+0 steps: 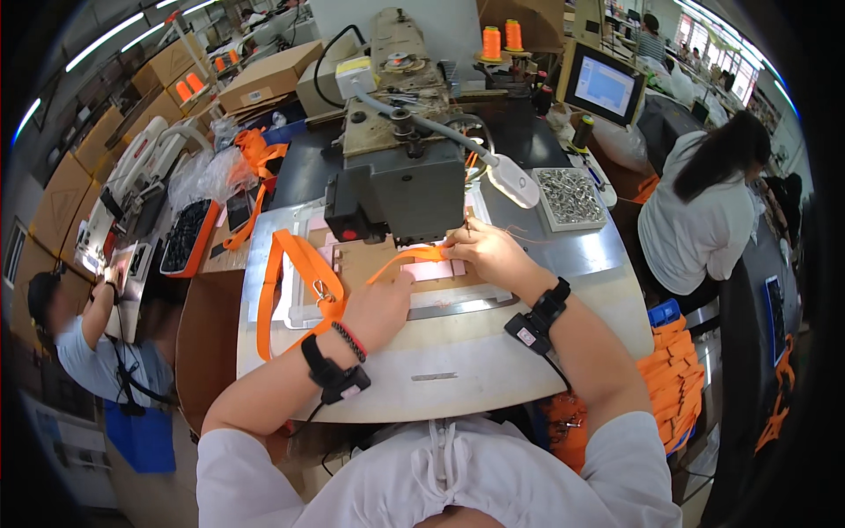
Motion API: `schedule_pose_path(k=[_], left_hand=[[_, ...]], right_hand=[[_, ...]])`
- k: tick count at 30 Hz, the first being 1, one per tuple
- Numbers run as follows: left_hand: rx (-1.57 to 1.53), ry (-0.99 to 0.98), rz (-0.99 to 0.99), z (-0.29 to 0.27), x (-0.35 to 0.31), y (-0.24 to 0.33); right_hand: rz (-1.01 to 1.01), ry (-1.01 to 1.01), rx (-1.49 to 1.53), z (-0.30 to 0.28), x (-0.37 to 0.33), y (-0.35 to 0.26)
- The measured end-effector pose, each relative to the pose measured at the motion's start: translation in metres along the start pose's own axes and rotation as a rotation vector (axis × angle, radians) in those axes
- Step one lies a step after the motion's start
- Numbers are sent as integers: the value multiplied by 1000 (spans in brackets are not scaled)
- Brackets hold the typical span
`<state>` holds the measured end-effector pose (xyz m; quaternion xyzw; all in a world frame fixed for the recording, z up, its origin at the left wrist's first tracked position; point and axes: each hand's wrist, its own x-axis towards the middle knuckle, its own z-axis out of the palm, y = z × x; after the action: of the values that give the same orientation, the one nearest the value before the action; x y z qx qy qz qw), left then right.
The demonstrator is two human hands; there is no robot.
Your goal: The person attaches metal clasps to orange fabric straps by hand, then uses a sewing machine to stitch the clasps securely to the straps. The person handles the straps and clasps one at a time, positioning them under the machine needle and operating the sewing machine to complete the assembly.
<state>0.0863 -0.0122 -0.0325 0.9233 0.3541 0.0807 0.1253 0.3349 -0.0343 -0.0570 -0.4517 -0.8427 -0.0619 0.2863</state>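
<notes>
An orange webbing strap [299, 255] lies looped on the left of the sewing table, with a metal snap hook [323, 291] on it. Part of the strap runs across the work plate under the machine head. My right hand [493, 255] pinches it just right of the needle area. My left hand [380, 308] is curled over the strap near the plate's front, its fingertips partly hidden. Above both hands hangs the dark head of an industrial sewing machine [400, 198]. Pink pads [431, 270] sit on the brown plate [365, 261] beneath it.
To the right, a white tray of small metal parts [570, 199] sits beside a lamp [512, 180]. A screen [603, 84] stands behind. Orange straps [673, 378] are piled at lower right. A red-orange bin [191, 238] holds black parts. Co-workers sit left and right.
</notes>
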Motion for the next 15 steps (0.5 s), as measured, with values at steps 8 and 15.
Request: schedule_pose_path(k=[8,15], left_hand=[[-82,206,359,19,45,-34],[42,216,491,22,42,-30]], right_hand=[[101,-29,21,0,1,-4],[84,-41,35,-4,7,-5]])
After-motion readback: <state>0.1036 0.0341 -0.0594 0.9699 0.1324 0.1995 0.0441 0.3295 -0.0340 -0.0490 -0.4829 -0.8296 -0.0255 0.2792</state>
